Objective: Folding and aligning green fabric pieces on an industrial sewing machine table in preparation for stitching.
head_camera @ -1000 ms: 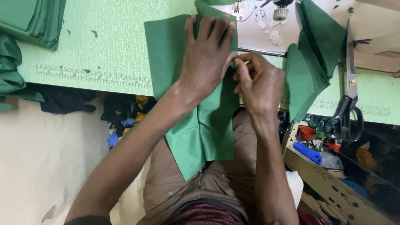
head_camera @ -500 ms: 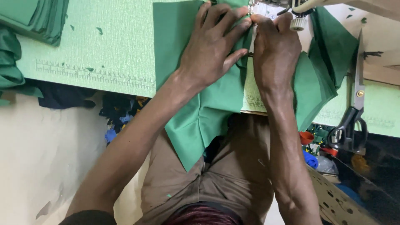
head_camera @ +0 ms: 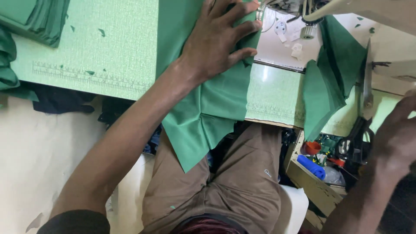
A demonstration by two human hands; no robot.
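My left hand [head_camera: 219,41] lies flat with spread fingers on a piece of green fabric [head_camera: 203,108] that hangs over the front edge of the light green sewing table [head_camera: 108,47] onto my lap. My right hand [head_camera: 396,138] is off at the right edge, away from the fabric, blurred, near the black-handled scissors [head_camera: 357,134]; I cannot tell whether it holds anything. A second green fabric piece [head_camera: 331,82] drapes over the table edge to the right, below the sewing machine [head_camera: 303,13].
A stack of green fabric pieces [head_camera: 37,17] sits at the top left corner of the table. A ruler strip [head_camera: 86,76] runs along the table front. A box with a blue spool and red bits [head_camera: 316,162] sits below right.
My right hand has left the fabric by the machine and swung to the far right. My left hand stays pressed on the green fabric. The view has shifted left.
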